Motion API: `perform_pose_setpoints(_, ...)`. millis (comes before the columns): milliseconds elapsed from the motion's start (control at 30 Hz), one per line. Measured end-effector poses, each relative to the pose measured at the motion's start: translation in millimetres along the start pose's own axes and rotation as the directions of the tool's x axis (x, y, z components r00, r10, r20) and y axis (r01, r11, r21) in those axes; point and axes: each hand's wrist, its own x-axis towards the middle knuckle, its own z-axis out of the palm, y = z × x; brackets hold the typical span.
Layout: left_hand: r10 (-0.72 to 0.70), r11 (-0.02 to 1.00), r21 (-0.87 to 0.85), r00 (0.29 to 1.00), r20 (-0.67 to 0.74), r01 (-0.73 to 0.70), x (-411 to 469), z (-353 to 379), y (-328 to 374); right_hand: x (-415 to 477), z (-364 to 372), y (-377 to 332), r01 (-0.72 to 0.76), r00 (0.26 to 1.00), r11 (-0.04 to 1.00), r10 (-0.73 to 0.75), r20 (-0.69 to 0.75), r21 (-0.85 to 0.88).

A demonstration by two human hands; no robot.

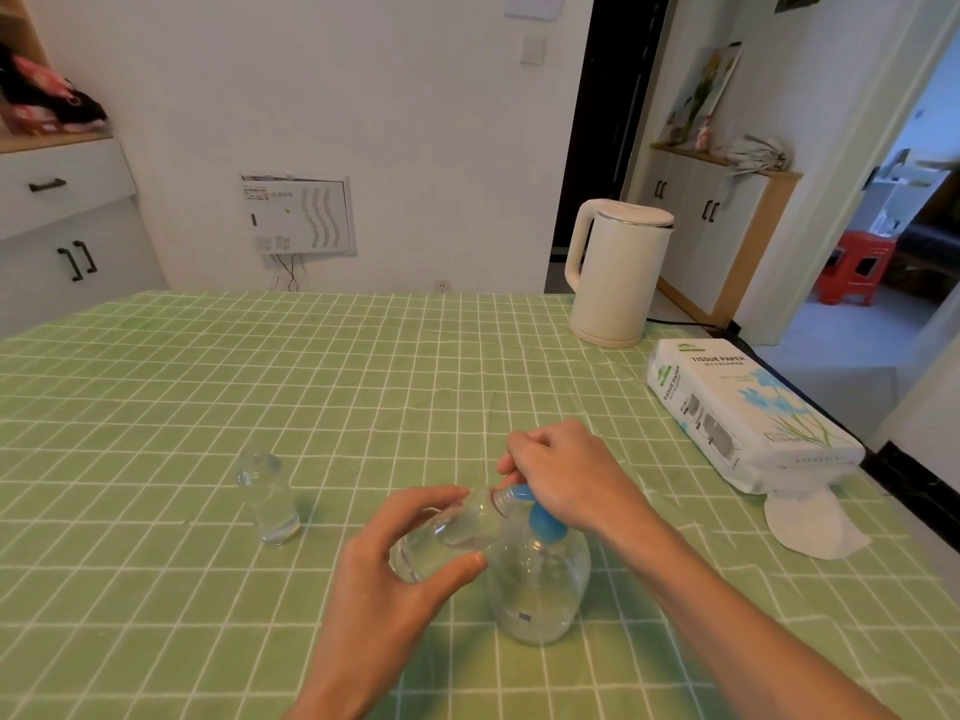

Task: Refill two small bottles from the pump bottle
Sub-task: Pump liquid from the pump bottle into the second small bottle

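Observation:
A clear pump bottle (540, 584) with a blue pump head (537, 517) stands on the green checked tablecloth near me. My right hand (566, 480) rests on top of the pump head, fingers curled over it. My left hand (410, 558) grips a small clear bottle (452, 532), tilted, with its mouth at the blue spout. A second small clear bottle (267, 498) stands upright to the left, apart from both hands.
A white electric kettle (613, 272) stands at the table's far right, its cord trailing off. A pack of tissue paper (743, 413) lies along the right edge, with a loose white tissue (810, 527) in front of it. White cabinets stand beyond the table.

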Motion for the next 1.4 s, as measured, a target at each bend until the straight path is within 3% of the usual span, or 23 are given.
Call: perform_pose_setpoints(1400, -0.025, 0.999, 0.047, 1.000, 0.005, 0.024, -0.6, -3.1, 0.4, 0.5, 5.0, 2.3, -0.046, 0.999, 0.999, 0.045, 0.027, 0.021)
